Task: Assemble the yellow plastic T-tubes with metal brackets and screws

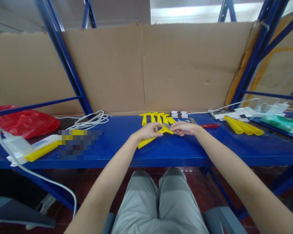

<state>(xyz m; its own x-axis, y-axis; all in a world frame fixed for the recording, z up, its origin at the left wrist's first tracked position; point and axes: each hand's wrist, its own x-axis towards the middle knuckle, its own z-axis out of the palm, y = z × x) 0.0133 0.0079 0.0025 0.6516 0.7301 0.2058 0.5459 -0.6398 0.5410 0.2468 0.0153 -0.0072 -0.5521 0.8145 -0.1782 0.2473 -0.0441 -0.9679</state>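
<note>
Both my hands meet over the blue bench top (117, 143). My left hand (148, 131) pinches a yellow T-shaped handle (146, 142) close to its wide head; the grip slants down to the left, low over the bench. From the right, my right hand (185, 128) has its fingers closed on a thin grey metal blade (176, 131) at the yellow head. Whether the blade sits inside the head cannot be made out. Just behind my hands stands a row of several similar yellow T-shaped handles (152, 119), beside a small stack of white packs with dark bands (179, 114).
A red-handled tool (210, 125) lies right of my right hand. Further right are several yellow tubes (244, 127) and a green packet (280, 123). Coiled white cable (97, 119), a red plastic bag (24, 122) and a white adapter (17, 146) occupy the left. Cardboard (175, 68) walls the back.
</note>
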